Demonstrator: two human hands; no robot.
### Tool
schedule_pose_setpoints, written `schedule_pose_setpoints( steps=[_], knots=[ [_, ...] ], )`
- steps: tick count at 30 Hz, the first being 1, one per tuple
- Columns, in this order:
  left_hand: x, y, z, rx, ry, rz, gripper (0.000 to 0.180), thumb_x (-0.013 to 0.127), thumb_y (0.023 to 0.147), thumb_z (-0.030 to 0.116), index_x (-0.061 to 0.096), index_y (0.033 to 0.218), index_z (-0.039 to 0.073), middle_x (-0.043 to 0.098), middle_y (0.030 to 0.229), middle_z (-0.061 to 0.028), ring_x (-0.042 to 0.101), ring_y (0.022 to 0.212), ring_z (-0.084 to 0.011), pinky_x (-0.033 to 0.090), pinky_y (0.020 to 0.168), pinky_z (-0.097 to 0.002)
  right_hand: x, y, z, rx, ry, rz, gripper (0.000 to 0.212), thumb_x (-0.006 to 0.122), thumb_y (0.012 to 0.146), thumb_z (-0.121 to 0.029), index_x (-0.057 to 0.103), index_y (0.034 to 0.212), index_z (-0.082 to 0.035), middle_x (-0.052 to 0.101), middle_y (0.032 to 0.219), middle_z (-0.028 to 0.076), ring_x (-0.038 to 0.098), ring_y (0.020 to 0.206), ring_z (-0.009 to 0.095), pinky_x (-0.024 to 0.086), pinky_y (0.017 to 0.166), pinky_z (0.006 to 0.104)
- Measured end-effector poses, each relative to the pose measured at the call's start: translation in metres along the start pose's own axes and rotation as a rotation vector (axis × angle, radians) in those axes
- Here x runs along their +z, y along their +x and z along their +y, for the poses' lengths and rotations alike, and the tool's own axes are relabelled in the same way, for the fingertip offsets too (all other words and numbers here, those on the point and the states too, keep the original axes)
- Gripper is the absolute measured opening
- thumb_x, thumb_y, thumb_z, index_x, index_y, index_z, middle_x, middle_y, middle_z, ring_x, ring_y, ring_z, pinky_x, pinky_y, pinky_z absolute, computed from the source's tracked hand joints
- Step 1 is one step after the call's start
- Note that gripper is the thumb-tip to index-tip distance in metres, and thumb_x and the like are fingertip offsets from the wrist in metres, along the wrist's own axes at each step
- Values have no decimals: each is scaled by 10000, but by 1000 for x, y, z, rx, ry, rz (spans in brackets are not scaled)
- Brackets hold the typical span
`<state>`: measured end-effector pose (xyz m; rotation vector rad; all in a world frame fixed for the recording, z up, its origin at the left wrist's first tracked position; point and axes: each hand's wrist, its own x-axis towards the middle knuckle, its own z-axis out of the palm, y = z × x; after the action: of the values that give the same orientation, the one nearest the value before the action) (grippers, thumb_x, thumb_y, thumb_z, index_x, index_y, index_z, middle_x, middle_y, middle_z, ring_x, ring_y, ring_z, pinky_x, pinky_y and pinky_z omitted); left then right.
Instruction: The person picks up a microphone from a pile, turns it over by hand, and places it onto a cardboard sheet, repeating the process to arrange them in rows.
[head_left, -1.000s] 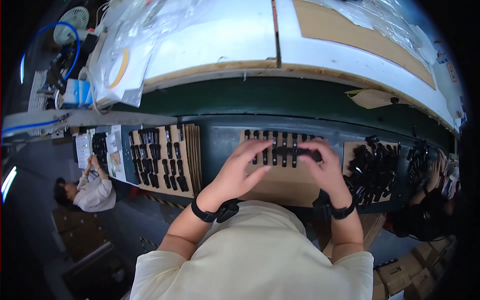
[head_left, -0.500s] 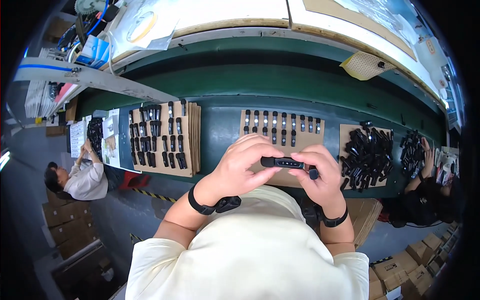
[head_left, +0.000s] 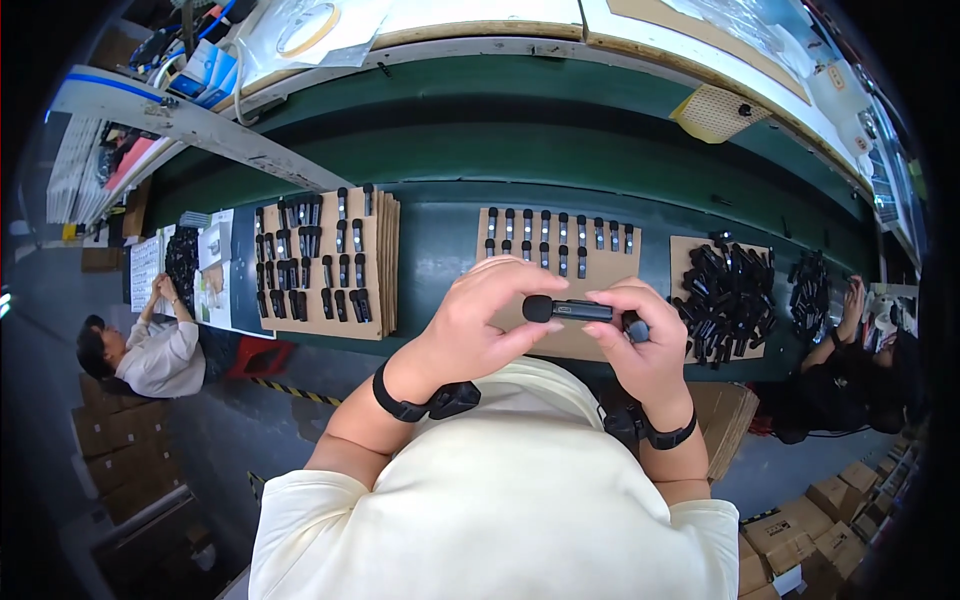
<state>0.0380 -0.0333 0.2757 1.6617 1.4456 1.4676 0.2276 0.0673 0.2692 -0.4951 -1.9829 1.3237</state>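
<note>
A small black clip-on microphone (head_left: 580, 311) with a round foam head lies level between my hands, in front of my chest. My left hand (head_left: 480, 315) is closed round the foam end, thumb below and forefinger above. My right hand (head_left: 648, 355) pinches the other end between thumb and fingers. A second dark piece with a rounded end (head_left: 636, 326), probably another microphone, is tucked in my right hand. The microphone's narrow side, with a small port-like opening, faces up. Beyond my hands, rows of similar microphones (head_left: 546, 228) lie on a cardboard sheet (head_left: 625, 290).
At left, a stack of cardboard sheets (head_left: 388, 270) bears more rows of microphones. A loose heap of microphones (head_left: 722, 300) covers cardboard at right, with another pile (head_left: 822, 295) beyond. One co-worker (head_left: 150, 350) sits at far left, another (head_left: 850, 380) at far right. A shelf (head_left: 480, 38) runs along the back.
The microphone has been turned about its length, so a narrow side shows instead of the marked face. Both hands still hold it. The whole view has shifted slightly.
</note>
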Motion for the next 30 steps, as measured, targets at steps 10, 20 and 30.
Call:
schedule_pose_setpoints(
  steps=[10,20,30],
  knots=[
    [-8,-10,-5,-121,-180,-23,312,786,756,81,635,1013,-9,656,974,-112,612,961,-216,452,967,-409,2,-2,-8,-70,-90,20,314,775,724,-2,670,1019,-24,625,890,83,543,667,141,427,558,241],
    [-4,-7,-7,97,29,13,254,777,756,65,643,963,5,665,879,-100,634,854,-245,477,937,-447,4,7,-11,-195,-156,50,276,790,718,-65,684,968,-15,581,947,84,540,725,146,422,609,236],
    [-4,-4,-9,135,52,33,246,763,707,12,652,925,26,649,875,-112,628,854,-295,502,894,-407,-21,2,-10,-218,140,-185,132,780,733,-76,695,820,-25,559,815,56,535,687,157,401,588,243]
  ],
)
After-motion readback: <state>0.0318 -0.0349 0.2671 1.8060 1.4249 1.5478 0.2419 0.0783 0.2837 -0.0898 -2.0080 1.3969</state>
